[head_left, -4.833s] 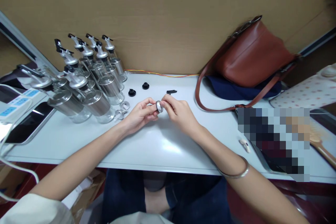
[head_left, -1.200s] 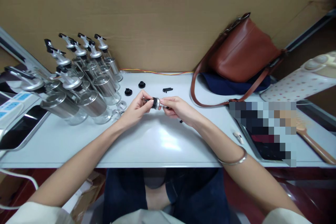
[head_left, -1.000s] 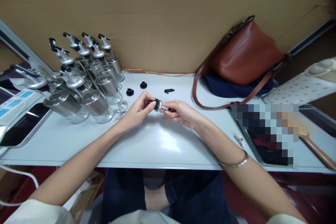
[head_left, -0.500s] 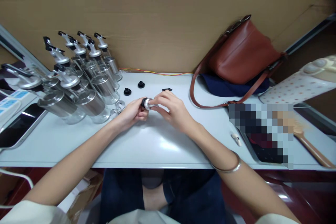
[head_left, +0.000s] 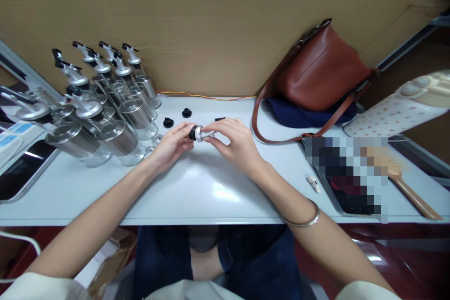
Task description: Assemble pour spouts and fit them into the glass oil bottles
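Note:
Between my two hands, above the middle of the white table, is a silver bottle pour spout (head_left: 199,134) with a black stopper end. It lies roughly level, stopper to the left. My left hand (head_left: 171,146) has its fingers pressed round the black end. At the other side, the thumb and fingers of my right hand (head_left: 239,141) pinch the silver nozzle, partly hiding it. Two black stoppers (head_left: 168,123) (head_left: 186,113) sit on the table beyond my left hand. A small black part (head_left: 220,119) shows just behind my right fingers. Silvery rings (head_left: 157,139) lie left of my left hand, partly covered.
Several glass-and-steel bottles with pour spouts (head_left: 117,138) crowd the left side. A phone (head_left: 26,168) lies near them. To the right are a brown bag (head_left: 321,70), a dotted flask (head_left: 393,110), an earbud (head_left: 313,184), a partly blurred-out tablet (head_left: 337,187) and a wooden brush (head_left: 415,197).
My left fingers have straightened from a curled grip, and the hand sits slightly left. More of the spout's silver body shows between the hands. The whole view has shifted a little.

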{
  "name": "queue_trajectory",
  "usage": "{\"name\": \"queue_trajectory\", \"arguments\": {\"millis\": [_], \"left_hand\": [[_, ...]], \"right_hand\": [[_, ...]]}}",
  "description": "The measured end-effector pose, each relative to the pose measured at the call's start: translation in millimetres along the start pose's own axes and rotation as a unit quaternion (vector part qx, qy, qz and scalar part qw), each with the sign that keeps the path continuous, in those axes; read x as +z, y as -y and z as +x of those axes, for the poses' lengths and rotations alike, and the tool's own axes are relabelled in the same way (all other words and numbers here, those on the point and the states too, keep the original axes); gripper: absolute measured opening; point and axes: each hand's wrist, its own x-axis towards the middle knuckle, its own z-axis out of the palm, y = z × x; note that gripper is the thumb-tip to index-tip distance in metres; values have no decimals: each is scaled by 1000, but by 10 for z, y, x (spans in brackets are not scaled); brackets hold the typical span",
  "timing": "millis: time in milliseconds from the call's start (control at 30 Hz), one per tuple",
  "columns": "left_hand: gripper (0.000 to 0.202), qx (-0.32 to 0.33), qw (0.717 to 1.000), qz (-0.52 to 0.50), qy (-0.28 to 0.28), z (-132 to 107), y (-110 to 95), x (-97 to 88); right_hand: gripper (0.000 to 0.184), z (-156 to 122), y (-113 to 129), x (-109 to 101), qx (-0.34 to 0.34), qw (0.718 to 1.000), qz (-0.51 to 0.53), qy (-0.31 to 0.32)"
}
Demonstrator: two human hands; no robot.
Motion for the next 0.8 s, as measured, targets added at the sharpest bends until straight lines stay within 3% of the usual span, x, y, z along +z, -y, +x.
{"name": "queue_trajectory", "arguments": {"millis": [200,567,667,800], "left_hand": [[25,114,988,105,-9,16,66,-28],[23,193,954,226,-32,-20,92,-34],[19,218,940,259,-33,-44,102,-36],[18,253,914,317,-18,-59,136,-55]], "right_hand": [[17,30,20,-38,136,989,38,31],[21,46,-46,-22,223,952,197,77],[24,45,-61,-7,264,914,294,94],[26,51,-68,-11,358,837,392,134]]}}
